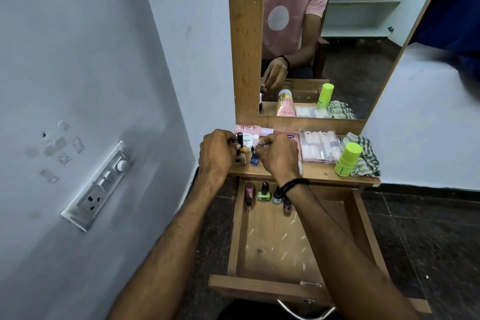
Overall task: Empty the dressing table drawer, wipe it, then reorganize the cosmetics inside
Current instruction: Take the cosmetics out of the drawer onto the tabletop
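Observation:
The wooden drawer (270,249) is pulled out below the dressing table top (317,173). At its back stand a pink bottle (248,191), a green nail polish (264,193) and a dark small bottle (277,196). Both my hands hover over the left of the table top. My left hand (217,154) grips a black-capped nail polish bottle (240,149). My right hand (279,156) pinches a small grey cap above a blue bottle (254,158). Behind my hands are a white polish-remover tub (246,140) and a pink tube (250,128).
A clear box of false nails (319,148), a lime-green stick (347,160) and a checked cloth (365,156) sit on the right of the table top. The mirror (332,41) rises behind. A switchboard (100,187) is on the left wall. Dark floor lies on the right.

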